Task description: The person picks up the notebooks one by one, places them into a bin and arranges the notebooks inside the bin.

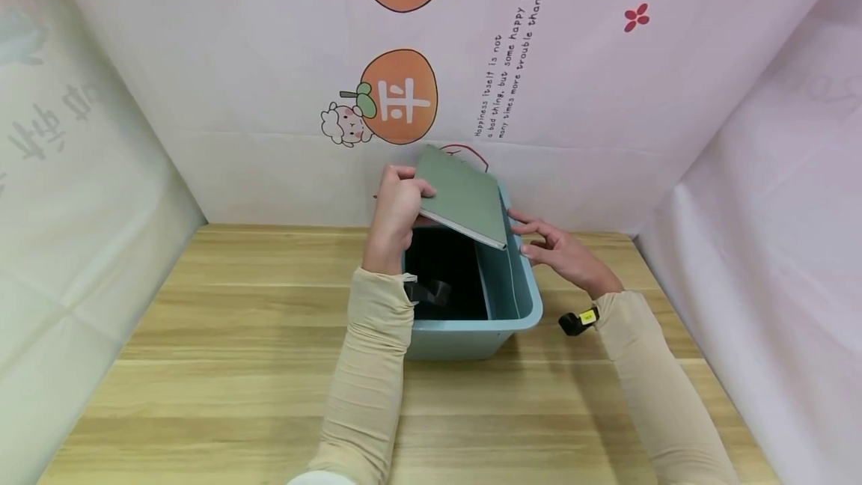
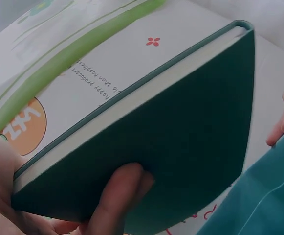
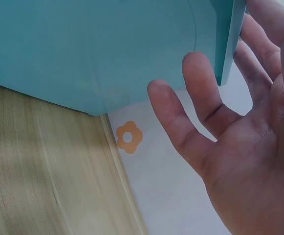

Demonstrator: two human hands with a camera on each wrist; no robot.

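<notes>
My left hand [image 1: 397, 208] grips a green hardcover book [image 1: 465, 197] by its left end and holds it tilted over a light blue bin [image 1: 528, 305]. In the left wrist view, fingers press against the dark green underside of the book [image 2: 195, 117], and its pale page edges show. At the bin's right rim is my right hand [image 1: 562, 249], fingers spread and loosely bent, with fingertips on the rim. The right wrist view shows the right hand [image 3: 249, 147] beside the bin's outer wall [image 3: 98, 54]. The bin's far end is hidden behind the book.
The bin stands on a wood-grain table [image 1: 256, 365], close to the printed back wall cloth [image 1: 269, 96]. Inside it lies a black area [image 1: 454, 260]. White cloth walls rise at left and right. A black wrist camera [image 1: 575, 322] hangs under the right sleeve.
</notes>
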